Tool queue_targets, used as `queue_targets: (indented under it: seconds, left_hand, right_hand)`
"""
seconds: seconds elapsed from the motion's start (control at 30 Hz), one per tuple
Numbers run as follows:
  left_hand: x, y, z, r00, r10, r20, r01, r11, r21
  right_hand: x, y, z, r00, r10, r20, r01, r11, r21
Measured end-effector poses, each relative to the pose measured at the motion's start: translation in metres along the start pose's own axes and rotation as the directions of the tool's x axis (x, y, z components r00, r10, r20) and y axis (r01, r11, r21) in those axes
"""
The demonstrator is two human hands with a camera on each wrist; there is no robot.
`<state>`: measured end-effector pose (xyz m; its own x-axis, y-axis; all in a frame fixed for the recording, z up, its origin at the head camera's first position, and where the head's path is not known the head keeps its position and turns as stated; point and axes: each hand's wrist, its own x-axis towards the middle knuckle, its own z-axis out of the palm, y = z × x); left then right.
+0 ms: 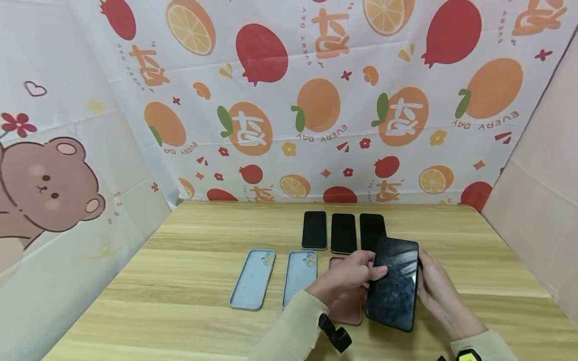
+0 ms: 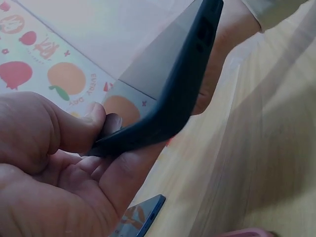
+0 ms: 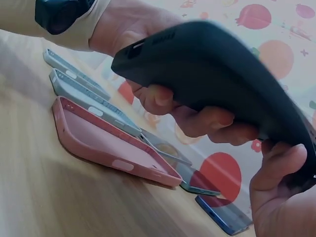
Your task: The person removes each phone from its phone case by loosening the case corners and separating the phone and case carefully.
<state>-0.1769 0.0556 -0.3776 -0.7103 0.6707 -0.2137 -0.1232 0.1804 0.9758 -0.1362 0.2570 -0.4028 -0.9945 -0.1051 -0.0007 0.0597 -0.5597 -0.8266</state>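
A black-screened phone in a dark case (image 1: 392, 286) is held tilted over the wooden table by both hands. My left hand (image 1: 345, 278) grips its left side, thumb lying on the screen edge, the other fingers behind. In the right wrist view those fingers curl under the back of the dark case (image 3: 207, 74). On the opposite long edge is my right hand (image 1: 438, 288), gripping with fingers partly hidden behind the phone. A pink phone case (image 1: 349, 308) lies below, partly covered by the left hand and phone.
Two light blue phone cases (image 1: 253, 280) lie open side up to the left, one partly behind the left forearm. Behind the hands, three dark phones, including the leftmost phone (image 1: 314, 230), lie in a row. A fruit-printed cloth (image 1: 280, 150) hangs along the table's back edge.
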Motion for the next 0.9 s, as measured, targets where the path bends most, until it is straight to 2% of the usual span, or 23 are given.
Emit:
queue_targets:
  seconds: [0.23,0.37,0.43,0.5,0.67,0.77,0.9]
  left_hand:
    - [0.006,-0.002,0.003,0.999,-0.023,-0.046,0.025,0.998,0.053]
    - [0.005,-0.001,0.001,0.997,-0.024,-0.072,0.027,0.999,0.046]
    - [0.003,0.000,-0.001,0.997,-0.024,-0.075,0.026,0.999,0.031]
    - [0.002,0.001,-0.002,0.997,-0.019,-0.075,0.019,1.000,0.006]
    - [-0.001,-0.001,-0.006,0.995,-0.015,-0.096,0.012,0.999,-0.037]
    - [-0.002,-0.003,-0.006,0.994,-0.020,-0.111,0.014,0.999,-0.046]
    - [-0.003,-0.003,-0.006,0.991,-0.008,-0.136,0.000,0.998,-0.060]
  right_hand:
    - [0.001,0.004,-0.009,0.999,0.035,-0.016,-0.035,0.998,-0.055]
    - [0.002,0.005,-0.008,0.999,0.044,-0.016,-0.045,0.997,-0.057]
    - [0.001,0.004,-0.007,0.998,0.062,0.017,-0.061,0.997,-0.047]
    - [-0.001,0.001,-0.005,0.994,0.107,0.032,-0.104,0.991,-0.082]
    - [-0.009,-0.004,-0.005,0.972,0.215,0.095,-0.189,0.956,-0.226]
    - [-0.016,-0.004,-0.009,0.957,0.238,0.165,-0.189,0.946,-0.264]
    - [-0.025,-0.004,-0.011,0.938,0.270,0.217,-0.203,0.936,-0.287]
